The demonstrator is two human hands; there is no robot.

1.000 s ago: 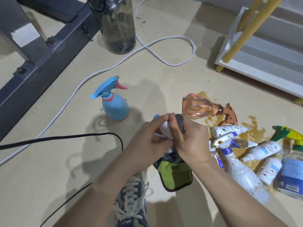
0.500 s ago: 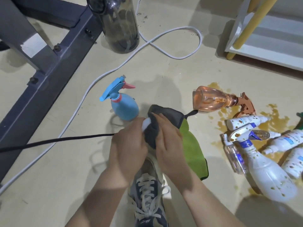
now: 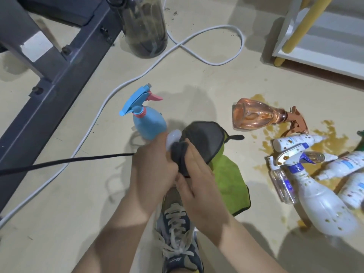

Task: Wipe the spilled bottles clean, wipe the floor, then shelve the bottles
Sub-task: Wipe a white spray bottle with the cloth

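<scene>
Beige, smooth floor (image 3: pixel 78 194) lies beneath us, and above our shoe (image 3: pixel 177 243) we curl our left hand (image 3: pixel 153 170) tightly round a small white plastic bottle (image 3: pixel 172 137), of which only the rounded end shows. Our right hand (image 3: pixel 199 180) wraps its fingers over the cloth (image 3: pixel 202 138), pressing its grey fleecy side to the bottle while the green side hangs down. Toward the floor's right edge a brown puddle (image 3: pixel 327 142) surrounds a clear orange trigger bottle (image 3: pixel 254 117) lying on its side and a heap of speckled white bottles (image 3: pixel 323 205); a matte blue spray bottle (image 3: pixel 148 123) stands upright just beyond our hands.
</scene>
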